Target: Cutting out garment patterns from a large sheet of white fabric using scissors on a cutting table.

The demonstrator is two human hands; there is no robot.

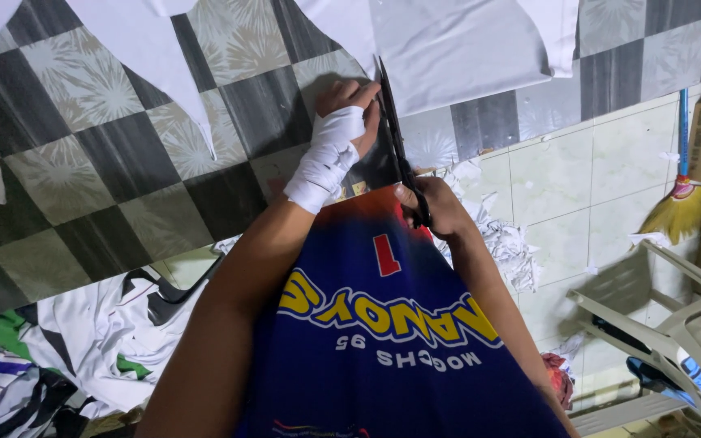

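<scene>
Head view: the right hand (pixel 438 207) grips black scissors (pixel 397 138), blades pointing away across the checkered table (pixel 107 178). The left hand (pixel 342 122), wrapped in white bandage, presses fingers down beside the blades, pinning dark fabric (pixel 371 166) there. Cutting looks underway; continuing calls for keeping the fingers off the blade line. White fabric (pixel 448 49) lies beyond.

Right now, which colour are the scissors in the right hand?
Black; the scissors show best in the head view, held by the right hand.
</scene>
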